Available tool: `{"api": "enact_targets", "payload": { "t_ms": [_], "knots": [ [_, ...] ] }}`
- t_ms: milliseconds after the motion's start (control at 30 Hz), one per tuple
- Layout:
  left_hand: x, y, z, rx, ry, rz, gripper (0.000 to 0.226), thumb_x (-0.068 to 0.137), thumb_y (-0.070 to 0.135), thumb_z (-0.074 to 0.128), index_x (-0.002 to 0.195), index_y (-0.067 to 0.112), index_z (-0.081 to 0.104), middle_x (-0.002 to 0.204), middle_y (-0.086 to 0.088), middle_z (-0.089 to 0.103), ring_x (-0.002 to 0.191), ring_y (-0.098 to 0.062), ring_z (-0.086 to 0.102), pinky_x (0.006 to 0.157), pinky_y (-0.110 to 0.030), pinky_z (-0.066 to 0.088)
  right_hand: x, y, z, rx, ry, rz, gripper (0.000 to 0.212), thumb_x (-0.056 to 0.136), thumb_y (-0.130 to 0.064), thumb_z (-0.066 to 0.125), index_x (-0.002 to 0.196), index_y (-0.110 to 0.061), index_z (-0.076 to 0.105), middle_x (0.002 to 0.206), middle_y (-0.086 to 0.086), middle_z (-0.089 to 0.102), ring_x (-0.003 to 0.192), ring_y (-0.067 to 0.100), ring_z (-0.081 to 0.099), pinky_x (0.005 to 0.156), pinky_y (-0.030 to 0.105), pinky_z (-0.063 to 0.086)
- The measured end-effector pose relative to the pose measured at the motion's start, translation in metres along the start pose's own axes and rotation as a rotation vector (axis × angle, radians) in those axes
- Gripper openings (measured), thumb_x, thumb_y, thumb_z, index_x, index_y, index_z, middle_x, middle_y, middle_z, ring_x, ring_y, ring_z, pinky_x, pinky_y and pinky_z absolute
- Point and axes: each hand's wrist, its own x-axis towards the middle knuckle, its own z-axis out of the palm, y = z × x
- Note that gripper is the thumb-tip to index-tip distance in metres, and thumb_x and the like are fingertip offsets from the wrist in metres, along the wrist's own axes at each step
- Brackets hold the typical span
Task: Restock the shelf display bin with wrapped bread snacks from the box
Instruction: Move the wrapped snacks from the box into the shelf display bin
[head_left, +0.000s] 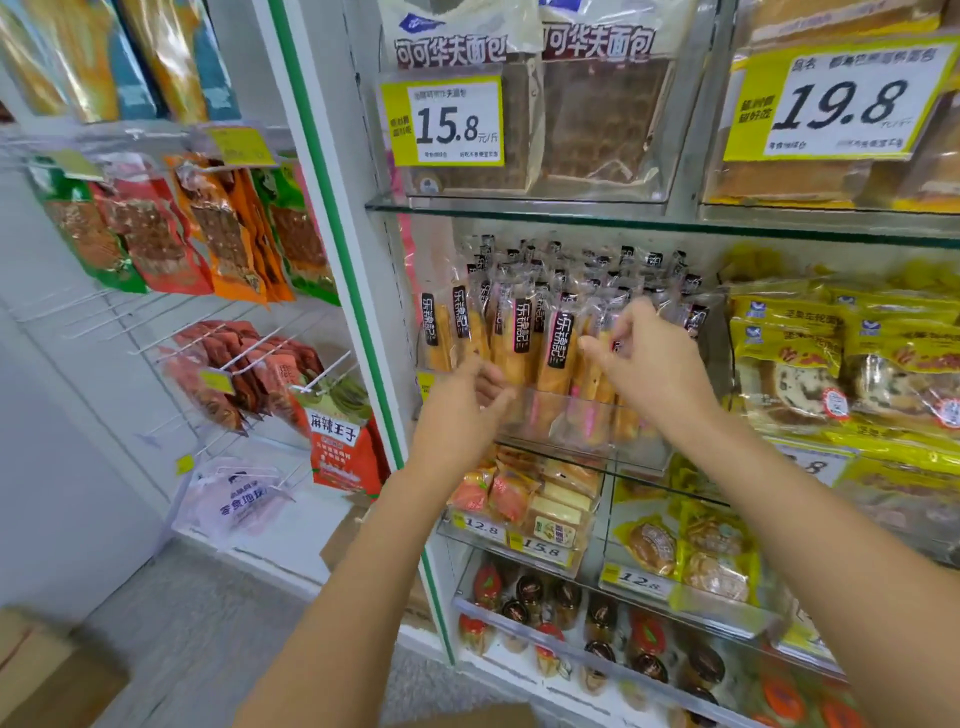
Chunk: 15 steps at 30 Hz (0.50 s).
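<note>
A clear display bin (561, 415) on the glass middle shelf holds several upright wrapped bread snacks (522, 332) with black labels. My left hand (462, 410) is at the bin's front left edge, fingers relaxed and partly spread, touching the lowest wrappers. My right hand (649, 358) reaches into the right part of the bin, thumb and fingers pinching the top of one wrapped snack (615, 338). A corner of a cardboard box (478, 717) shows at the bottom edge.
Above sits a glass shelf (519, 210) with cocoa waffle bread and price tags. Yellow bread packs (831, 364) fill the bin to the right. Lower shelves hold cakes and small snacks. Hanging snack bags (208, 228) on wire hooks are at left; another box (47, 670) lies on the floor.
</note>
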Motion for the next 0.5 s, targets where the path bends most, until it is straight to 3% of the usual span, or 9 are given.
{"api": "enact_targets", "payload": {
  "t_ms": [133,233,333,500],
  "knots": [
    [-0.092,-0.069,-0.001,-0.060,0.043,-0.220,0.018,0.087,0.031,0.063,0.085,0.015,0.057,0.059,0.004,0.050,0.056,-0.009,0.050,0.054,-0.014,0.039,-0.068,-0.010,0.053,-0.016,-0.301,-0.187,0.045,0.092,-0.052,0.046,0.061,-0.020,0.046,0.053,-0.004,0.049,0.054,0.015,0.048,0.053,0.031,0.037],
    [-0.162,-0.139,0.013,-0.046,-0.024,-0.496,0.025,0.087,0.040,0.062,0.078,0.017,0.056,0.061,-0.010,0.059,0.055,-0.019,0.054,0.053,-0.026,0.040,-0.125,0.011,0.123,-0.135,-0.612,-0.178,0.050,0.095,-0.051,0.041,0.065,-0.012,0.053,0.054,0.000,0.046,0.053,0.016,0.045,0.050,0.029,0.030],
    [-0.234,-0.210,0.030,-0.049,-0.120,-0.753,0.022,0.091,0.034,0.059,0.077,0.018,0.051,0.056,-0.002,0.053,0.050,-0.015,0.050,0.046,-0.025,0.036,-0.181,0.043,0.198,-0.217,-0.823,-0.082,0.046,0.097,-0.046,0.041,0.063,-0.014,0.041,0.054,0.000,0.041,0.051,0.019,0.043,0.052,0.032,0.031],
    [-0.337,-0.300,0.055,-0.086,-0.097,-1.008,0.022,0.088,0.027,0.063,0.071,0.020,0.052,0.066,0.004,0.058,0.067,-0.017,0.059,0.058,-0.028,0.042,-0.254,0.087,0.298,-0.287,-1.081,-0.052,0.012,0.096,-0.029,0.047,0.091,-0.019,0.045,0.066,-0.009,0.037,0.070,0.021,0.052,0.055,0.029,0.033]
  ]
}}
